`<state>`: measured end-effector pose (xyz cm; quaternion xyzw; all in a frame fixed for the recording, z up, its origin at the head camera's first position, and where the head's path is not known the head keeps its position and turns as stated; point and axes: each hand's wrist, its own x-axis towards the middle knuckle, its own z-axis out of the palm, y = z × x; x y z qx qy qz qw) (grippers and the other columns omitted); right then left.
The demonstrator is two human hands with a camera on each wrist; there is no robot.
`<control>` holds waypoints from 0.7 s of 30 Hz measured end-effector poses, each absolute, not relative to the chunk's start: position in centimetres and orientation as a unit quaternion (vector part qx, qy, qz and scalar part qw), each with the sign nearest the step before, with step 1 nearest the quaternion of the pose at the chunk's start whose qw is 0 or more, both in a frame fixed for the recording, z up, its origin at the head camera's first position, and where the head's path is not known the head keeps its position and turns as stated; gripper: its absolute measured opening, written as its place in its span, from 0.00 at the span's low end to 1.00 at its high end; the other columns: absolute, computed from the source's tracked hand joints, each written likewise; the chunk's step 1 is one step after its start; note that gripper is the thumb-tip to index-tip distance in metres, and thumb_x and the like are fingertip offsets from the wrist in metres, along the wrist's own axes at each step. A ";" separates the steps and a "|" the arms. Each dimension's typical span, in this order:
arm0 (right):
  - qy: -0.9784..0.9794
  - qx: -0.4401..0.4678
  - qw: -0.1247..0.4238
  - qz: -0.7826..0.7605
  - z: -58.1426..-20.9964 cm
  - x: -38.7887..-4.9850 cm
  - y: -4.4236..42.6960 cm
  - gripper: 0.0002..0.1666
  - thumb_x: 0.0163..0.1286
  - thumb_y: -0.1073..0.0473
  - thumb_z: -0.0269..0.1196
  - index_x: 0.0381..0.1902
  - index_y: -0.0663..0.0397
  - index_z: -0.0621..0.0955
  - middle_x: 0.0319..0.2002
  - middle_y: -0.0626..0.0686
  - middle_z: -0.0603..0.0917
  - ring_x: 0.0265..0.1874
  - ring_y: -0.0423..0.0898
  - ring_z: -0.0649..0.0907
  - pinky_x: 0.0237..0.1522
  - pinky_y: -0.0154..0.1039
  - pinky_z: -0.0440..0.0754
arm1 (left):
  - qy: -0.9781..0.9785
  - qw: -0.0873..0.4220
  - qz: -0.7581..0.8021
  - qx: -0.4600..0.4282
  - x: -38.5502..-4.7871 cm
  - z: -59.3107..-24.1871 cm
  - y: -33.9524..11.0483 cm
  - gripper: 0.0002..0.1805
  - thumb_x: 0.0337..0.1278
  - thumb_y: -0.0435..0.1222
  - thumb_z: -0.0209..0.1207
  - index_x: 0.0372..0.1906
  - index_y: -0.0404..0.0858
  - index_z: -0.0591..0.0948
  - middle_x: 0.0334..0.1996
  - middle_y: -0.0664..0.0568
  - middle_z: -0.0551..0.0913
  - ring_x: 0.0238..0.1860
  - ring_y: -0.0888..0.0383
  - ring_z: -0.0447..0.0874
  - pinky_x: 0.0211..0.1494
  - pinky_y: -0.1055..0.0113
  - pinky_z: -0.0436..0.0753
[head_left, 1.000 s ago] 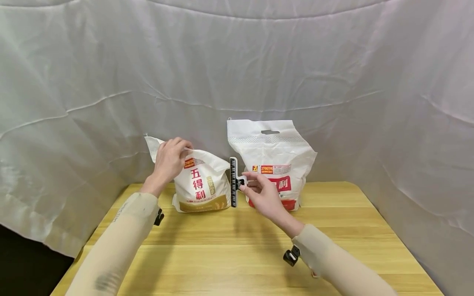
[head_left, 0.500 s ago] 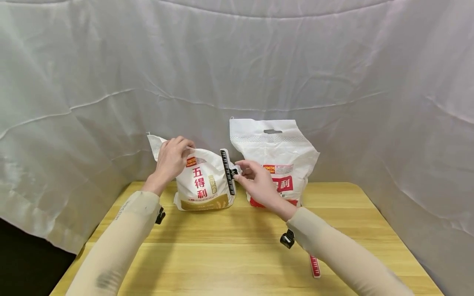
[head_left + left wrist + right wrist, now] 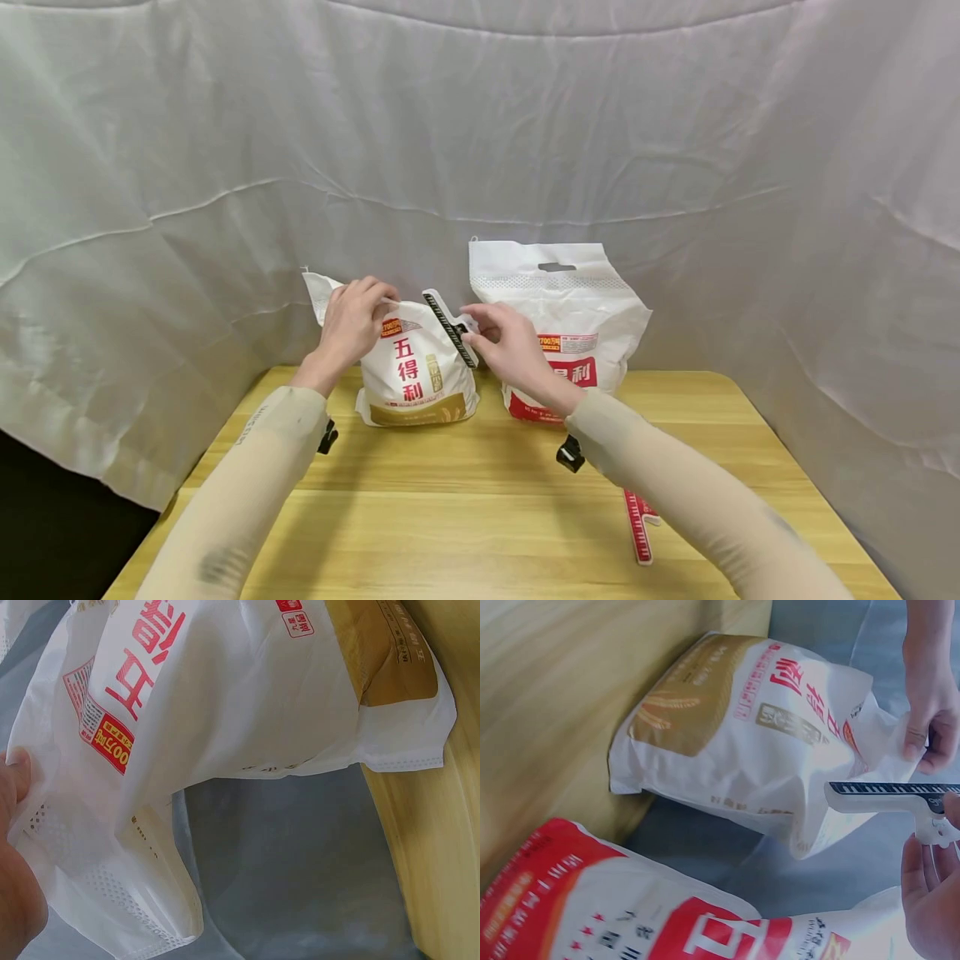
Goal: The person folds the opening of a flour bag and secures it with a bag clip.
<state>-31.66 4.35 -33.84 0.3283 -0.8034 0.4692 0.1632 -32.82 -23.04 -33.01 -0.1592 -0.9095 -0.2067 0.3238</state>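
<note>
My left hand (image 3: 352,321) grips the folded top of the white bag with gold band (image 3: 416,367), which stands on the table. In the left wrist view the fingers (image 3: 16,776) pinch the bag's top (image 3: 112,892). My right hand (image 3: 513,346) pinches the handle of a black-and-white clip (image 3: 448,327), tilted beside that bag's upper right. The right wrist view shows the clip (image 3: 877,796) between thumb and fingers, in front of the bag (image 3: 727,727); whether they touch I cannot tell.
A second white bag with red print (image 3: 558,300) stands to the right, close behind my right forearm. A red clip (image 3: 639,529) lies on the wooden table (image 3: 450,517) by my right sleeve. Grey cloth (image 3: 480,125) hangs behind and at the sides.
My right hand has moved left and up with the black-and-white clip, which has turned from upright to leaning left. More of the red clip shows. The left hand still grips the bag.
</note>
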 end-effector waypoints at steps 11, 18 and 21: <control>-0.816 0.337 0.163 0.440 -32.1 -32.9 3.2 0.23 0.68 0.68 0.70 0.60 0.64 0.82 0.49 0.60 0.84 0.44 0.52 0.86 0.51 0.35 0.86 | -0.910 0.326 -0.198 -0.163 -32.8 -33.0 -22.9 0.05 0.69 0.32 0.63 0.45 0.40 0.86 0.45 0.47 0.85 0.47 0.46 0.79 0.64 0.45 0.71; -0.828 0.338 0.165 0.417 -31.6 -33.9 2.9 0.23 0.68 0.68 0.70 0.60 0.64 0.82 0.49 0.61 0.85 0.44 0.52 0.86 0.50 0.36 0.86 | -0.911 0.323 -0.198 -0.162 -32.9 -32.9 -23.0 0.05 0.69 0.32 0.63 0.45 0.41 0.86 0.45 0.48 0.85 0.47 0.46 0.79 0.63 0.46 0.71; -0.836 0.335 0.161 0.405 -31.3 -34.1 2.7 0.23 0.68 0.67 0.70 0.60 0.63 0.82 0.49 0.61 0.85 0.44 0.52 0.86 0.51 0.37 0.86 | -0.910 0.326 -0.199 -0.163 -32.8 -32.9 -23.0 0.05 0.69 0.32 0.63 0.45 0.41 0.86 0.44 0.48 0.85 0.47 0.46 0.79 0.63 0.46 0.71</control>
